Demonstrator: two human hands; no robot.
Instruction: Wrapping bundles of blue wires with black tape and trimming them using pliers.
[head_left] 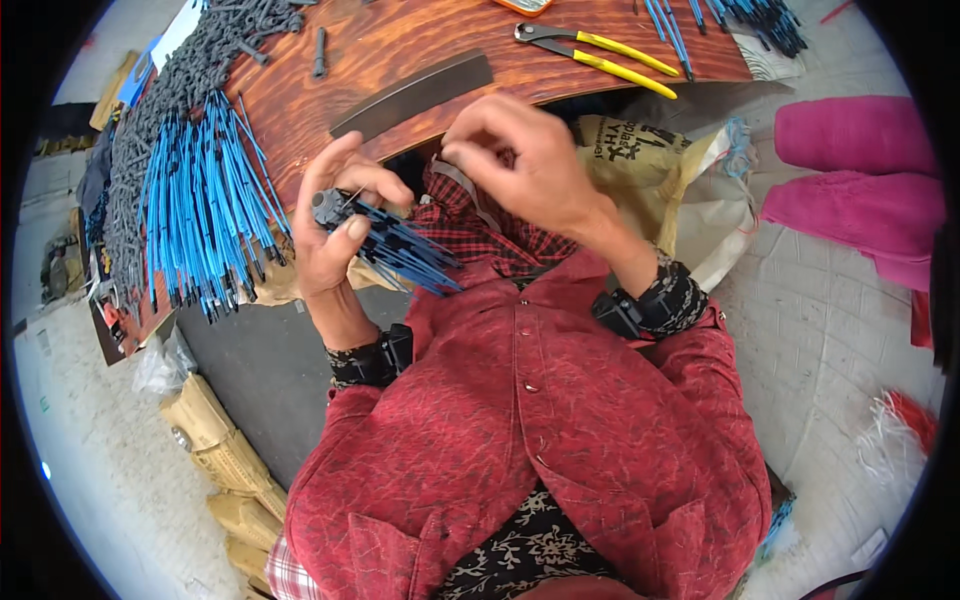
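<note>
My left hand [335, 225] is closed round a bundle of thin blue rods [405, 250] with black parts on them. A dark, rounded end piece [330, 207] shows at the bundle's upper left, beside my thumb, and the rods fan down to the right over my lap. To the right and a little higher, my right hand [530, 165] is raised with its fingers curled and thumb drawn in, apart from the bundle. Whatever sits between those fingertips, if anything, is too small to make out.
On the wooden table [395, 60] lie a heap of blue rods [205, 205], many grey plastic pieces [185, 85], a dark curved strip [415, 95] and yellow-handled pincers [610, 60]. A printed sack [640, 165] hangs below its edge. Magenta padded rolls [855, 140] are at the right.
</note>
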